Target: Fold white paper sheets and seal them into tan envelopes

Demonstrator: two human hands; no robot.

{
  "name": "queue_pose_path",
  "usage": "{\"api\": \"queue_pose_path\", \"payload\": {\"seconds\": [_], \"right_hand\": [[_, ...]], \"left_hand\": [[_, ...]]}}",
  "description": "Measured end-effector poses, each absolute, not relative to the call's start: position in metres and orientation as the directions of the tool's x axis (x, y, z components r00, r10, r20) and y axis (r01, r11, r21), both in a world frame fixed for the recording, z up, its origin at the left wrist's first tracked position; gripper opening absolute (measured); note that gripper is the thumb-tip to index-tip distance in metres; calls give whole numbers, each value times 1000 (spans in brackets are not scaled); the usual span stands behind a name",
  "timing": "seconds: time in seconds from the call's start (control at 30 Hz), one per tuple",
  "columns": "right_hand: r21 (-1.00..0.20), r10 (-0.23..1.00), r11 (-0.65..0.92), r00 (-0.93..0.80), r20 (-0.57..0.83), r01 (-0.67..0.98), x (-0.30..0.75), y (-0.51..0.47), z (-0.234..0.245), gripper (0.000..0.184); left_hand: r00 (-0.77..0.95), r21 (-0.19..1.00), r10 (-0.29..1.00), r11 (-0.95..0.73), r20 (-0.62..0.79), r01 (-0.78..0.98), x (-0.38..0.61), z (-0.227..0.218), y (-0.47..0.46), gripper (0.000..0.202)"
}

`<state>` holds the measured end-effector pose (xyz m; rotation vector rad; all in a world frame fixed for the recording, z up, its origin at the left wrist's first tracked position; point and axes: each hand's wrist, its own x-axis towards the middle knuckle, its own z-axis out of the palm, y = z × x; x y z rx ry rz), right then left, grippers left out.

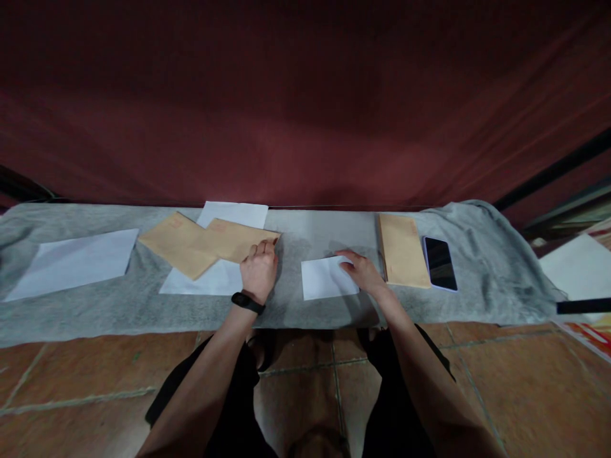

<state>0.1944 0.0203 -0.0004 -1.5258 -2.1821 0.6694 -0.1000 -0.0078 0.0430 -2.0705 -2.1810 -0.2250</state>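
My left hand (259, 267), with a black band on its wrist, has its fingers curled on the right end of a brown envelope (226, 240). That envelope partly overlaps a second brown envelope (177, 245), and both lie across white paper (233, 214) on the grey cloth. Thumb and fingers of my right hand (363, 270) pinch the right edge of a small white sheet of paper (324, 278), which looks folded. The sheet lies flat or nearly so on the cloth; whether its right edge is lifted I cannot tell.
A stack of brown envelopes (405, 251) and a phone (440, 264) lie to the right on the grey cloth (496, 267). At the far left is another white sheet (79, 262). A dark red curtain-like surface (305, 127) rises behind. Tiled floor (525, 388) shows in front.
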Motion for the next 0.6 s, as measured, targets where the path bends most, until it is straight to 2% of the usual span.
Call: {"api": "queue_pose_path", "payload": {"seconds": [0.13, 0.23, 0.33, 0.43, 0.5, 0.6], "right_hand": [[-554, 947, 298, -314, 69, 777, 193, 18, -1, 53], [-579, 946, 306, -312, 92, 756, 193, 18, -1, 54], [-620, 947, 294, -310, 86, 727, 192, 19, 1, 57], [-602, 951, 282, -299, 74, 747, 190, 20, 1, 58], [-553, 953, 290, -287, 95, 781, 187, 20, 1, 57], [-491, 961, 274, -254, 108, 827, 181, 18, -1, 56]], "left_hand": [[-127, -12, 986, 129, 111, 992, -122, 42, 0, 33], [-179, 0, 982, 179, 61, 984, -130, 40, 1, 33], [-182, 13, 983, 181, 27, 983, -123, 40, -2, 34], [-144, 35, 988, 142, 55, 989, -108, 43, -5, 31], [-56, 117, 991, 42, 122, 992, -97, 44, -7, 30], [127, 315, 966, -195, 224, 929, -75, 39, -15, 39]]}}
